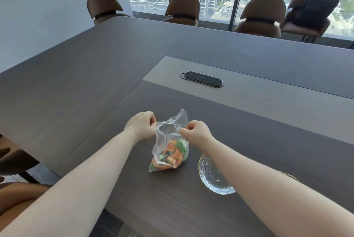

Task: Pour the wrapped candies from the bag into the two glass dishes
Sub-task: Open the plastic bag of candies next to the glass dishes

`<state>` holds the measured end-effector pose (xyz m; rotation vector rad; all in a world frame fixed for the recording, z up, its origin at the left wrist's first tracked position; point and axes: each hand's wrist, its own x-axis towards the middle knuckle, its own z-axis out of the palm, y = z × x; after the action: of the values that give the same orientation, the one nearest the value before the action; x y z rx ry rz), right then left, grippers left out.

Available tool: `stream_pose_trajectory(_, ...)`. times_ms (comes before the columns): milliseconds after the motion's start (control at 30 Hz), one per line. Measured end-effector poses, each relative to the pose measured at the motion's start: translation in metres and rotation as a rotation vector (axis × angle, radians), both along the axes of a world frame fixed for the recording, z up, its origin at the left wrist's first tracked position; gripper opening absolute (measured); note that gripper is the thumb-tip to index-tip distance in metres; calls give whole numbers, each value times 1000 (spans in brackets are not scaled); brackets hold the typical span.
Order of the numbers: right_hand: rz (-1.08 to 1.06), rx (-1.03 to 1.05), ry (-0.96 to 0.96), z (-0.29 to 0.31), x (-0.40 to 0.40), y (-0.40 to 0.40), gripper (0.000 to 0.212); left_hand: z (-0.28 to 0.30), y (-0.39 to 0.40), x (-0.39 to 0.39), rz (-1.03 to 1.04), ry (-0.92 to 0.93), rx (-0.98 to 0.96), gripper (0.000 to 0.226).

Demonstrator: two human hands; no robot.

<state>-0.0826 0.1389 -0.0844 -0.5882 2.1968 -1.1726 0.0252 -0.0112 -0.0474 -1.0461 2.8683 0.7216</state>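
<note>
On a long dark wooden table (80, 91), a clear plastic bag (168, 141) of wrapped candies (170, 155), orange and green, is stood upright with its base resting on the tabletop. Beyond the bag, a black oval power panel (202, 79) is set flush into a lighter strip of the table, and four brown chairs (183, 8) are lined along the far edge before tall windows; a dark backpack (316, 8) is propped on the chair farthest right. Just right of the bag, a ribbed glass dish (212, 176) with a gold rim is partly covered by the right forearm, and only the rim of a second dish (290, 176) is seen past that arm. The bag's mouth is held between the two hands, its candies hanging low beneath them. The left hand (140, 126) is curled tight, the plastic's left edge pinched between thumb and fingers. The right hand (197, 131) is likewise closed into a pinch on the opposite edge. One corner of the bag's top is seen standing free above both hands.
</note>
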Motion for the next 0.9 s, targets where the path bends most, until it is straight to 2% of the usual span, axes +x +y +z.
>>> stream_pose_trajectory(167,-80,146,102,-6,-23,20,30,0,-19,10,118,88,-97,10)
stream_pose_trajectory(267,-172,142,80,-12,-33,30,29,-3,-19,13,200,193,-89,10)
stream_pose_trajectory(400,-194,9,-67,-17,-38,40,17,-9,-8,9,237,328,88,12)
stream_pose_trajectory(500,-187,-58,-150,-19,-37,44,18,-3,4,2,260,394,182,19)
stream_pose_trajectory(767,-177,-218,-394,-30,-42,52,10,20,44,-30,271,573,414,15)
stream_pose_trajectory(900,-247,-278,-573,-46,-50,64,22,28,64,-45,289,636,626,10)
